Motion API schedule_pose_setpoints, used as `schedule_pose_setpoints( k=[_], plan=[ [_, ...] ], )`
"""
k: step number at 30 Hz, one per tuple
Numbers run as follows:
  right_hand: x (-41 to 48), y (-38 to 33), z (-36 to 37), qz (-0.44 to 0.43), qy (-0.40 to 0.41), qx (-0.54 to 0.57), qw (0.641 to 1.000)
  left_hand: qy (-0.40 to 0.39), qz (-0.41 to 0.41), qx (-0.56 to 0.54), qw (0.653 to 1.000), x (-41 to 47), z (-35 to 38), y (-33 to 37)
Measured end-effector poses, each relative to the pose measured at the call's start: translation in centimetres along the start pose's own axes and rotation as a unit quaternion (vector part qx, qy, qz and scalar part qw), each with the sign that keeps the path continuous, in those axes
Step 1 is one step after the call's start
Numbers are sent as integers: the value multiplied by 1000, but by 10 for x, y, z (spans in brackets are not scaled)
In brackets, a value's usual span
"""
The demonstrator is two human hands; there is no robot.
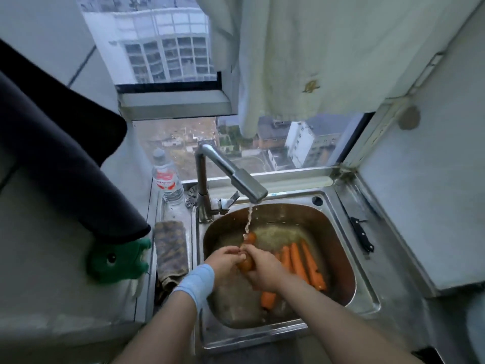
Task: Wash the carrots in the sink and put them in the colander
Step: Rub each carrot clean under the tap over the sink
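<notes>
**Rinsing one carrot under the running tap**

At far left, a dark mat (60,158) draped over an edge, with a green toy-like thing (118,258) just below it. Next, a clear water bottle (168,181) upright by the window and a patterned cloth (170,249) lying beside the sink (371,295).

Over the basin, the tap (231,177) running, its stream landing on the upper end of a carrot (247,264). Left hand (225,261), with a pale blue wristband (196,285) behind it, curled round the carrot's left side. Right hand (262,270) wrapped round it from the other side, fingertips of both meeting.

Further right, in the wet basin, several more carrots (296,258) lying side by side. On the steel counter (404,285) right of the sink, a black-handled knife (362,236). Above, a pale towel (341,53) hanging before the window.
</notes>
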State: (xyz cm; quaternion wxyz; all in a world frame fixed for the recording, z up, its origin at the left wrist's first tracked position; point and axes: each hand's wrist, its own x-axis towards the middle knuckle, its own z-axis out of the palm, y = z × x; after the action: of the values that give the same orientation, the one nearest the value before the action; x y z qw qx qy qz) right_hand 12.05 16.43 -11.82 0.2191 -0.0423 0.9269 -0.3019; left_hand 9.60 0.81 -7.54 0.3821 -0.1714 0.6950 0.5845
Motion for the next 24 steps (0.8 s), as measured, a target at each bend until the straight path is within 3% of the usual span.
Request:
schedule_pose_setpoints(
  k=[5, 10, 14, 24],
  plan=[
    [-28, -40, -35, 91, 95, 155, 979, -29, -25, -114, 993, -36, -4, 26],
    [-44, -82, -53, 136, 189, 201, 952, 19, -66, -101, 993, -53, -10, 40],
    [-54, -109, -49, 146, 257, 242, 924, -72, -99, -219, 968, -65, -5, 48],
    [-69, -105, -64, 174, 188, 315, 914, -60, -73, -268, 959, -77, 2, 64]
  ],
)
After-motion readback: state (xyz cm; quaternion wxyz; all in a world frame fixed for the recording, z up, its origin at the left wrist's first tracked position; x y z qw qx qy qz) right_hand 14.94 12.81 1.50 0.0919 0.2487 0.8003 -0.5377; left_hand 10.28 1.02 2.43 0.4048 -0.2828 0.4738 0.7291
